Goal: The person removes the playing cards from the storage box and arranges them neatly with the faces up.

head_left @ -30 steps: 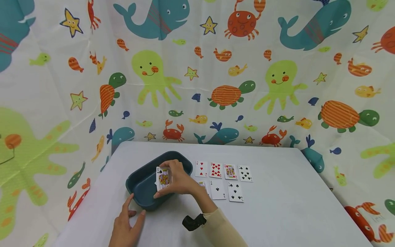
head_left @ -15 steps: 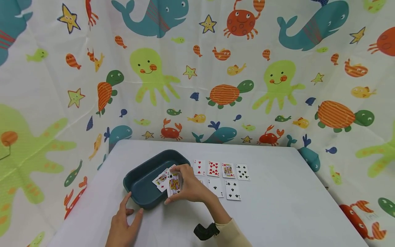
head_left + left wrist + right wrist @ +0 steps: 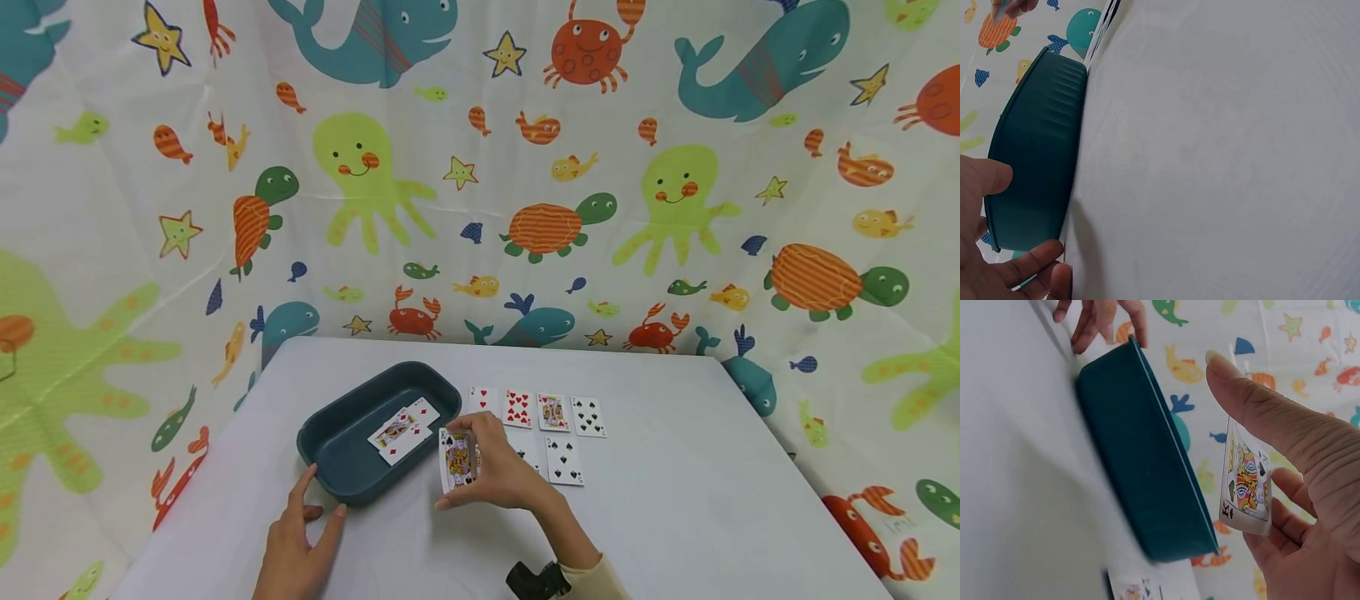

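My right hand (image 3: 498, 475) holds a king of spades playing card (image 3: 456, 460) upright by its edges, just right of the dark teal tray (image 3: 341, 462). In the right wrist view the card's face (image 3: 1247, 481) shows between thumb and fingers. Inside the tray lie overlapping cards (image 3: 405, 429), a face card and red diamonds among them. My left hand (image 3: 292, 542) rests at the tray's near left corner, thumb and fingers spread. The left wrist view shows that thumb (image 3: 994, 177) against the tray's wall (image 3: 1038, 144).
Right of the tray, playing cards lie face up in two rows, among them a red heart card (image 3: 517, 408), a face card (image 3: 554, 412) and black spade cards (image 3: 564, 460). My right hand hides part of the lower row. A white cloth (image 3: 712, 483) covers the table.
My right hand has moved right with the king of spades, from over the tray to beside it. The cards in the tray have come into view. My left hand stays at the corner.
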`<state>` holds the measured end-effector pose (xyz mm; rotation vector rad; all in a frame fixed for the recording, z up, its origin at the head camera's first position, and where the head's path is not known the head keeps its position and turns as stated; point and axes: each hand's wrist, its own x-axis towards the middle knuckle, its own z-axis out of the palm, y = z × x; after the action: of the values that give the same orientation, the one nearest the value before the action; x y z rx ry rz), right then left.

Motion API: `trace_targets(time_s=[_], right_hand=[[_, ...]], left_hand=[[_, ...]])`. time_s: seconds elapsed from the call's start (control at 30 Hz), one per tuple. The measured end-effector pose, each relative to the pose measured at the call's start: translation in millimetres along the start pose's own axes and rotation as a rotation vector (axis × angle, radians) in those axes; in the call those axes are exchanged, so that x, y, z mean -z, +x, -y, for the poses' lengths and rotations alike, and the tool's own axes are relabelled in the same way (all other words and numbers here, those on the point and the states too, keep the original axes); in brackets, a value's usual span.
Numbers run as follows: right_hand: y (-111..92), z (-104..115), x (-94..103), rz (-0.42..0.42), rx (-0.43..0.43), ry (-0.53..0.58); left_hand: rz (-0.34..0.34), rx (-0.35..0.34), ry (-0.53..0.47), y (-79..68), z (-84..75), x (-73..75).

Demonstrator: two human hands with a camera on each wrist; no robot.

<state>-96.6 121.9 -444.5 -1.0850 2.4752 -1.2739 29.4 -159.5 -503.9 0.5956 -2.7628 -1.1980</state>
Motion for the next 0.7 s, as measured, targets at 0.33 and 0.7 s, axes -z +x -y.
trace_targets(time_s=[0.33,0.7], right_hand=[[-29.5,-19.3,17.9,-0.055,-0.058,-0.004],[-59.7,-49.5,41.7,-0.121,-0.178,-0.058]], left_hand=[[-0.012,-0.014,0.001,-0.7,0.3,-0.2],[-0.028,-0.032,-0.006,-3.1,0.5,1.1]])
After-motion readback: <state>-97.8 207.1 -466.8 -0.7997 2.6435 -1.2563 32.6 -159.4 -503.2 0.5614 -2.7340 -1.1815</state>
